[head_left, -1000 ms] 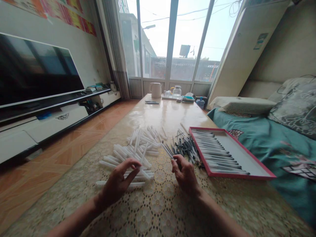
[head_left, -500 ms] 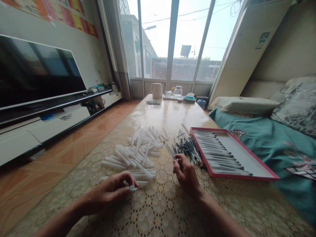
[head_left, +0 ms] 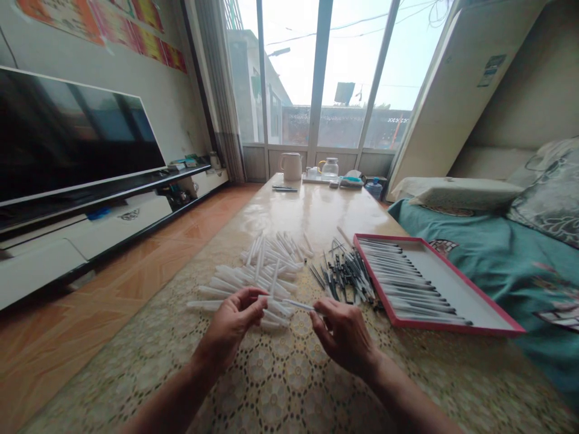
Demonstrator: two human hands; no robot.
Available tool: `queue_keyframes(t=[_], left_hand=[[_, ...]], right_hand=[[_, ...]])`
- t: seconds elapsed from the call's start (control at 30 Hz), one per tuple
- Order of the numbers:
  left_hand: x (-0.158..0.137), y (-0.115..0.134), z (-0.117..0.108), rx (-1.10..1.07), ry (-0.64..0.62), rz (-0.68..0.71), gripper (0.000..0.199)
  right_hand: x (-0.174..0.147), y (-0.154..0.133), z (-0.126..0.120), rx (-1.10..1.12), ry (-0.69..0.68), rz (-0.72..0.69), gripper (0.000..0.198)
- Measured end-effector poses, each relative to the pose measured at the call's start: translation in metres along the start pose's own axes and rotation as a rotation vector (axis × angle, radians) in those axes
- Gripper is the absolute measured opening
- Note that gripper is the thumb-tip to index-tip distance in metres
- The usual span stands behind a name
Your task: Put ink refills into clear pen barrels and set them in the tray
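My left hand [head_left: 237, 316] pinches a whitish translucent pen barrel [head_left: 272, 298], mostly hidden by the fingers. Facing it, my right hand [head_left: 346, 328] grips a thin pen refill [head_left: 298, 305] that points left, its tip at or close to the barrel's end; whether it has entered the barrel I cannot tell. Behind my left hand lies a heap of white translucent barrels [head_left: 271, 253]. A pile of dark and clear thin refills [head_left: 346, 271] is just beyond my right hand. Farther right, a pink-rimmed tray [head_left: 456, 330] holds a row of pens [head_left: 411, 283] with dark ends.
The table [head_left: 289, 386] has a patterned cover. At its far end stand a kettle [head_left: 291, 167], a glass jug [head_left: 330, 169] and a tissue pack [head_left: 351, 179]. A teal-covered seat [head_left: 474, 241] runs along the right, a TV cabinet [head_left: 113, 223] along the left.
My left hand has risen and moved right with the barrel. The right hand has lowered the refill from beside the pile and turned it leftward, so the two pieces meet or nearly meet.
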State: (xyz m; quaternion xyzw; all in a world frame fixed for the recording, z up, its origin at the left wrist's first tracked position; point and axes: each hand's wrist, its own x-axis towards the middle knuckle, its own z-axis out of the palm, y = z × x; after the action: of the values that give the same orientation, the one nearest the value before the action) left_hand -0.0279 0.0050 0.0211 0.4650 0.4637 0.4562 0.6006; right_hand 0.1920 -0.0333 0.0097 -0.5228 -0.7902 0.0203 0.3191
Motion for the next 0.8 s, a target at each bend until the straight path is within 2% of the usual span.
queue_keyframes(t=[0.1,0.2,0.53,0.67,0.8], left_hand=[[-0.007,-0.011,0.013,-0.178,0.02,-0.068,0.03],[-0.008,-0.02,0.018,-0.233,0.009,-0.065,0.028],[-0.006,-0.022,0.022,-0.175,-0.067,-0.018,0.03],[-0.006,-0.024,0.023,-0.176,-0.073,0.007,0.03],[-0.006,-0.027,0.022,-0.176,-0.093,0.031,0.03]], right_hand=[[0.0,-0.001,-0.002,-0.038,0.0,-0.014,0.021],[0.0,-0.002,-0.002,-0.066,-0.021,-0.018,0.022],[-0.001,-0.005,0.004,-0.089,-0.062,-0.032,0.023],[-0.001,-0.003,0.01,-0.06,-0.103,-0.094,0.018],[-0.001,-0.004,0.012,-0.166,-0.085,-0.166,0.017]])
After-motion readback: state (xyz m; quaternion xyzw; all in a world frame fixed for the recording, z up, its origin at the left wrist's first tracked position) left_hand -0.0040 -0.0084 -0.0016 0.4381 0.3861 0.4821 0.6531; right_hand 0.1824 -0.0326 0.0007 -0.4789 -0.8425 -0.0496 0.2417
